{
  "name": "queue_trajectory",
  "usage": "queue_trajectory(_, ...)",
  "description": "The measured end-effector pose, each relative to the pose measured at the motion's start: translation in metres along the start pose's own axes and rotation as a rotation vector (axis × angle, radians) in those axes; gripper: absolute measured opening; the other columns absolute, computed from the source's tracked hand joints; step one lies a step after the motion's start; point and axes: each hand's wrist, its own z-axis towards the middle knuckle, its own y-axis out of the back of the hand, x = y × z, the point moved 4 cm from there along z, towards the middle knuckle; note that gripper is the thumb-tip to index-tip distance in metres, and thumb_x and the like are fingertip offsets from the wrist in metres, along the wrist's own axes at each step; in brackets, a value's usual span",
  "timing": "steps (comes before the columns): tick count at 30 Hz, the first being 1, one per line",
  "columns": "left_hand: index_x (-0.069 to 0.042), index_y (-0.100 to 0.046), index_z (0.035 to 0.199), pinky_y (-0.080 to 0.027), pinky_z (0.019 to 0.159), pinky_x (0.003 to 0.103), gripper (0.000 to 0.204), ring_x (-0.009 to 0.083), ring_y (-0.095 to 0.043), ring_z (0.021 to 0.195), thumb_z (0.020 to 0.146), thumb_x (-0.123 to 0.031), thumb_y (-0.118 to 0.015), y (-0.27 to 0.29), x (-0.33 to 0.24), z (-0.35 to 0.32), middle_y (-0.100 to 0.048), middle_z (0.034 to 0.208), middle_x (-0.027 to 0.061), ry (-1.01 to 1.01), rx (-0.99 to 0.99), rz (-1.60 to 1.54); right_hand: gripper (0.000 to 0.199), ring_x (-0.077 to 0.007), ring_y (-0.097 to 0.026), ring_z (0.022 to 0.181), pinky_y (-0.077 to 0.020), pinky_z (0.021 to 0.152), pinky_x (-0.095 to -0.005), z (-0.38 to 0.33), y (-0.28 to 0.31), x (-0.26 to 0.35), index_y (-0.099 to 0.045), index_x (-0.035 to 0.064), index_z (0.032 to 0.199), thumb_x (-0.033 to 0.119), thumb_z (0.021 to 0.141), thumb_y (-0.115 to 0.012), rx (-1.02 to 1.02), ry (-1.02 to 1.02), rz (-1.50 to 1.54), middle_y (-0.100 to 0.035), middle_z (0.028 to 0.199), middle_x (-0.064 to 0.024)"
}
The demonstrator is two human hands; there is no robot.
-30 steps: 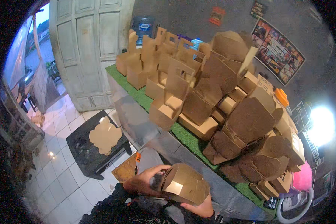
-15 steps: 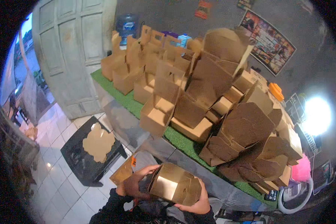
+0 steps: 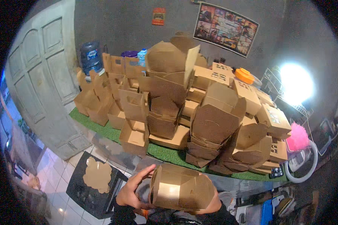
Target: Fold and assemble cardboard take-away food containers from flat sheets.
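An open brown cardboard box [image 3: 176,187] is in front of me, with its inside facing up and a bright patch of light on its base. My left hand [image 3: 133,190] grips its left side in a wide curve, one fingertip at the far left corner and the rest near the close edge. Around the right end wraps my right hand [image 3: 214,200], its fingers partly hidden by the box. Just beyond it, several nested stacks of open cardboard boxes [image 3: 218,118] stand on a green turf-covered table [image 3: 165,155].
Boxes with cut-out handles [image 3: 134,137] line the table's left part. Closed printed boxes [image 3: 248,95] are piled at the right, near a bright lamp [image 3: 296,84]. Flat cardboard pieces [image 3: 97,175] lie on a black stool [image 3: 80,197] at my left. A white door [image 3: 45,71] stands behind.
My view has swung to the right and levelled, so the table sits further left. The box stays between both hands; the left hand's fingers look more spread along its side.
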Motion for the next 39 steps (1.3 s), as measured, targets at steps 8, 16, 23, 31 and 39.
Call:
queue_trajectory(8, 0.002, -0.032, 0.139, -0.04, 0.097, 0.04, 0.104, 0.0295, -0.051, 0.117, 0.063, -0.046, -0.083, -0.011, -0.022, 0.064, -0.051, 0.127, 0.0174, -0.282, 0.023, -0.387, 0.101, -0.0294, -0.045, 0.122, -0.0333, 0.104, -0.0425, -0.014, 0.057, 0.03, -0.031, -0.0056, 0.136, 0.029, 0.056, -0.083, -0.174, -0.023, 0.142, -0.044, 0.133, -0.0189)
queue_trajectory(16, 0.003, -0.045, 0.128, -0.045, 0.092, 0.036, 0.075, 0.027, -0.056, 0.109, 0.071, -0.031, -0.08, -0.023, -0.058, 0.1, -0.058, 0.116, 0.0178, -0.582, -0.089, 0.054, 0.063, -0.0249, -0.05, 0.114, -0.0381, 0.1, -0.0398, -0.008, 0.218, 0.087, -0.042, -0.0026, 0.129, 0.03, 0.079, -0.062, -0.806, -0.036, 0.099, -0.051, 0.124, -0.0158)
queue_trajectory(23, 0.0, -0.055, 0.116, -0.047, 0.084, 0.033, 0.054, 0.0267, -0.057, 0.103, 0.07, -0.017, -0.077, -0.008, -0.099, 0.123, -0.058, 0.114, 0.0161, -0.728, -0.485, 0.375, 0.049, -0.0224, -0.053, 0.109, -0.0421, 0.096, -0.038, 0.132, 0.239, 0.166, -0.047, -0.0014, 0.126, 0.036, 0.094, -0.048, -0.551, 0.232, -0.082, -0.054, 0.12, -0.0136)
queue_trajectory(31, -0.004, -0.056, 0.116, -0.041, 0.095, 0.039, 0.048, 0.0314, -0.051, 0.112, 0.072, -0.014, -0.074, 0.005, -0.14, 0.159, -0.053, 0.122, 0.0157, -0.728, -0.675, 0.766, 0.085, -0.0243, -0.056, 0.1, -0.0491, 0.088, -0.0367, 0.262, 0.186, 0.171, -0.03, -0.0035, 0.13, 0.051, 0.078, -0.067, -0.214, 0.218, -0.124, -0.05, 0.112, -0.0177)
queue_trajectory(39, 0.0, -0.059, 0.112, -0.045, 0.079, 0.039, 0.052, 0.0327, -0.055, 0.091, 0.072, -0.027, -0.077, -0.038, -0.116, 0.156, -0.056, 0.114, 0.0161, -0.631, -0.346, 0.811, 0.069, -0.0206, -0.058, 0.101, -0.0499, 0.084, -0.0321, 0.205, 0.19, 0.128, -0.034, -0.0014, 0.122, 0.043, 0.082, -0.067, -0.08, -0.038, 0.07, -0.053, 0.11, -0.0145)
